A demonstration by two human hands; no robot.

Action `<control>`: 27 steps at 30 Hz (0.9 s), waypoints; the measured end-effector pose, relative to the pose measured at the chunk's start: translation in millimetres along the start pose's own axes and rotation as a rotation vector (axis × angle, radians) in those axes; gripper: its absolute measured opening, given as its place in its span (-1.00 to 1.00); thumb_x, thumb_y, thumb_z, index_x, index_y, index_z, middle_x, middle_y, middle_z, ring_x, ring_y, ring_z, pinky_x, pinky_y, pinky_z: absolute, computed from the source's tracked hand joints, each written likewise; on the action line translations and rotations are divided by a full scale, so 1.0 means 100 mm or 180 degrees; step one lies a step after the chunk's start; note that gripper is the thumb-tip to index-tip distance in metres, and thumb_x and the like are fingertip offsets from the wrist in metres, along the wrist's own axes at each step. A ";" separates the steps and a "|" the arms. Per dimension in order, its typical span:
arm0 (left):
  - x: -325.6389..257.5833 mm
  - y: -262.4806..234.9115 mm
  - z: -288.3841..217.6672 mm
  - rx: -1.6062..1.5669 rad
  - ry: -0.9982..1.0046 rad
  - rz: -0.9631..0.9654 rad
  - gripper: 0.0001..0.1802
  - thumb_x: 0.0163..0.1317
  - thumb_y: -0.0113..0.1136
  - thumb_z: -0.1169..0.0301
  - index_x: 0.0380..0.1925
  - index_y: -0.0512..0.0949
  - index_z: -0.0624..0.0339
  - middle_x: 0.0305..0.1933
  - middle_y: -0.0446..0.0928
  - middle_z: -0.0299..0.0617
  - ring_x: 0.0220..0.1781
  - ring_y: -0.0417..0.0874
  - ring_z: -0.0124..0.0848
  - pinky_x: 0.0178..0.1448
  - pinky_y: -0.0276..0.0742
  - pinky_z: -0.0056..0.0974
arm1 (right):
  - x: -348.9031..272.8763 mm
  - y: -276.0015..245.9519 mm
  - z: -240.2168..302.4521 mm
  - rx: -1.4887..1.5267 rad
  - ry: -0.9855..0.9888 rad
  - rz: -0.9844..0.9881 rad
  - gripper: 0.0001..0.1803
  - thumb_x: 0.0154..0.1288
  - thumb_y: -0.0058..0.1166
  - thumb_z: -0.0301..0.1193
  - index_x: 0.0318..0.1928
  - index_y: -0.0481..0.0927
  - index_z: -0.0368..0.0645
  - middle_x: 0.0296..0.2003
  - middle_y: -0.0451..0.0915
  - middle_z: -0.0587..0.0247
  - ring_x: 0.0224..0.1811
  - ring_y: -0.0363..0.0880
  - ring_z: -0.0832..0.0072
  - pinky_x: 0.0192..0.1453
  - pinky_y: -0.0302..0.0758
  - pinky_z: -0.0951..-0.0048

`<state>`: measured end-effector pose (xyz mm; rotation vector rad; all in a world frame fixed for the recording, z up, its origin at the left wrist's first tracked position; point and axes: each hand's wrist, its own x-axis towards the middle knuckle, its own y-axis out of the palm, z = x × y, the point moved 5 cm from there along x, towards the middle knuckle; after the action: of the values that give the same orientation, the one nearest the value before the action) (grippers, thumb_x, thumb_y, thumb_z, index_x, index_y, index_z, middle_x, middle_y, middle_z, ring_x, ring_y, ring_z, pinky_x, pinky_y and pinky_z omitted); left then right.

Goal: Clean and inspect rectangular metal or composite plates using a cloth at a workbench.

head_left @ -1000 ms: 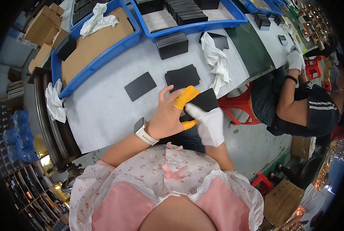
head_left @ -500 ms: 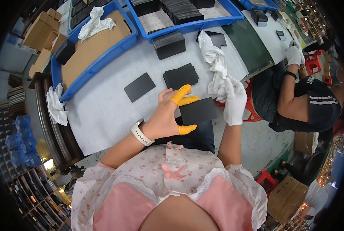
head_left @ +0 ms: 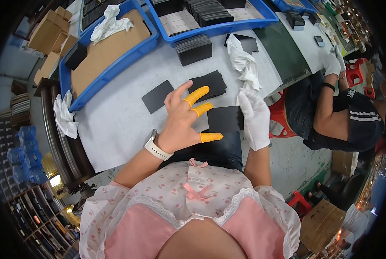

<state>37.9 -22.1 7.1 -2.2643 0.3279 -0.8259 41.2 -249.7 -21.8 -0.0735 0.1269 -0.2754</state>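
A thin black rectangular plate (head_left: 225, 119) hangs over the near table edge, above my lap. My right hand (head_left: 255, 121), in a white glove, grips its right edge. My left hand (head_left: 182, 114) wears yellow finger cots and is spread open at the plate's left side. Its thumb lies near the lower edge and a finger near the upper left corner; contact is hard to make out. Beyond the left fingers lies a small stack of black plates (head_left: 210, 84), with a single black plate (head_left: 157, 96) to its left. A crumpled white cloth (head_left: 244, 60) lies just beyond the right glove.
Upright black plates (head_left: 193, 49) stand in a block in front of a blue tray (head_left: 227, 29) holding more. Another blue tray (head_left: 115, 67), cardboard-lined, sits left. A white cloth (head_left: 65, 115) hangs at the table's left edge. A co-worker (head_left: 344, 116) sits at right near a red stool (head_left: 279, 116).
My right hand has let go of the white cloth and taken the plate's right edge. My left fingers have spread and loosened from the plate.
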 end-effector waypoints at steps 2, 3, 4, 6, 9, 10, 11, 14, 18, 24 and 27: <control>0.00 -0.04 -0.01 0.0022 -0.0026 -0.0060 -0.23 -0.16 0.75 -0.14 -0.05 0.82 0.19 0.38 0.62 -0.04 0.63 0.28 0.12 0.53 0.07 0.28 | 0.04 -0.08 0.04 -0.0187 -0.0163 -0.0325 -0.66 0.60 0.28 -0.42 0.25 0.66 -0.31 -0.18 0.68 0.34 -0.18 0.55 0.77 -0.01 0.53 0.59; -0.01 -0.06 0.00 0.0048 -0.0027 -0.0100 -0.24 -0.16 0.75 -0.14 -0.06 0.82 0.19 0.35 0.64 -0.05 0.63 0.29 0.12 0.53 0.07 0.28 | 0.05 -0.21 0.03 -0.0070 0.0179 -0.0687 -0.65 0.59 0.30 -0.41 0.26 0.66 -0.30 -0.22 0.67 0.36 -0.21 0.54 0.77 -0.04 0.53 0.59; -0.01 -0.08 0.00 0.0074 -0.0025 -0.0139 -0.24 -0.16 0.75 -0.14 -0.07 0.82 0.20 0.33 0.66 -0.05 0.62 0.31 0.12 0.52 0.07 0.29 | 0.05 -0.32 0.04 0.0046 0.0520 -0.1052 -0.63 0.57 0.32 -0.41 0.26 0.65 -0.30 -0.26 0.67 0.37 -0.24 0.53 0.77 -0.06 0.53 0.59; -0.01 -0.11 0.02 0.0128 -0.0020 -0.0144 -0.26 -0.16 0.74 -0.13 -0.10 0.82 0.21 0.33 0.66 -0.05 0.61 0.31 0.12 0.53 0.06 0.30 | 0.01 -0.35 0.05 0.0055 0.0603 -0.1106 -0.59 0.54 0.36 -0.41 0.29 0.64 -0.27 -0.27 0.62 0.43 -0.26 0.50 0.75 -0.13 0.52 0.60; 0.04 -0.10 -0.03 0.0183 0.0003 -0.0103 -0.27 -0.17 0.74 -0.13 -0.13 0.82 0.22 0.32 0.66 -0.06 0.61 0.32 0.12 0.53 0.05 0.33 | -0.08 -0.07 0.11 -0.0020 -0.0017 -0.0295 -0.47 0.44 0.45 -0.45 0.35 0.61 -0.24 -0.17 0.58 0.43 -0.21 0.52 0.72 -0.11 0.53 0.59; 0.05 -0.09 -0.05 0.0221 0.0004 -0.0066 -0.28 -0.17 0.73 -0.12 -0.14 0.82 0.23 0.32 0.66 -0.06 0.60 0.32 0.12 0.54 0.05 0.35 | -0.14 0.04 0.15 -0.0724 -0.0164 -0.0015 -0.43 0.40 0.47 -0.49 0.37 0.60 -0.26 -0.07 0.63 0.38 -0.14 0.58 0.70 -0.02 0.57 0.57; 0.06 -0.09 -0.06 0.0213 0.0013 -0.0063 -0.28 -0.17 0.73 -0.12 -0.14 0.82 0.23 0.32 0.66 -0.06 0.60 0.32 0.12 0.54 0.05 0.35 | -0.17 0.06 0.01 -0.0639 -0.0255 0.0150 -0.42 0.41 0.47 -0.49 0.38 0.59 -0.28 0.00 0.65 0.33 -0.08 0.61 0.67 0.03 0.58 0.55; 0.05 -0.05 -0.12 0.0276 0.0073 0.0010 -0.30 -0.17 0.73 -0.11 -0.17 0.82 0.23 0.31 0.67 -0.07 0.59 0.34 0.11 0.54 0.03 0.37 | -0.12 -0.03 -0.12 0.0551 0.0230 -0.0216 -0.61 0.54 0.32 -0.52 0.29 0.60 -0.35 0.12 0.70 0.23 0.12 0.64 0.58 0.23 0.58 0.49; 0.08 -0.09 -0.14 0.0202 0.0061 -0.0136 -0.31 -0.17 0.73 -0.11 -0.20 0.81 0.24 0.27 0.70 -0.08 0.58 0.37 0.09 0.52 0.04 0.38 | 0.03 -0.25 -0.14 0.0443 0.0154 -0.0847 -0.68 0.65 0.17 -0.47 0.29 0.57 -0.33 -0.19 0.69 0.34 -0.26 0.58 0.71 -0.23 0.51 0.61; 0.08 -0.08 -0.13 0.0233 0.0069 -0.0200 -0.30 -0.17 0.73 -0.12 -0.22 0.81 0.26 0.23 0.72 -0.07 0.55 0.41 0.08 0.52 0.03 0.37 | 0.00 -0.37 -0.12 0.0323 0.0281 -0.0896 -0.65 0.73 0.07 -0.35 0.30 0.56 -0.32 -0.52 0.53 0.42 -0.61 0.35 0.75 -0.57 0.20 0.65; 0.09 -0.08 -0.14 0.0225 0.0075 -0.0213 -0.30 -0.17 0.73 -0.13 -0.23 0.82 0.26 0.22 0.72 -0.06 0.54 0.42 0.08 0.52 0.03 0.37 | -0.05 -0.30 -0.09 0.0353 0.0298 -0.0770 -0.63 0.75 0.03 -0.28 0.28 0.58 -0.33 -0.59 0.48 0.43 -0.67 0.31 0.73 -0.61 0.18 0.62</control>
<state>35.4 -27.4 24.7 -2.2115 0.2312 -0.8857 27.1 -277.5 -27.9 0.0347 0.1959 -0.5272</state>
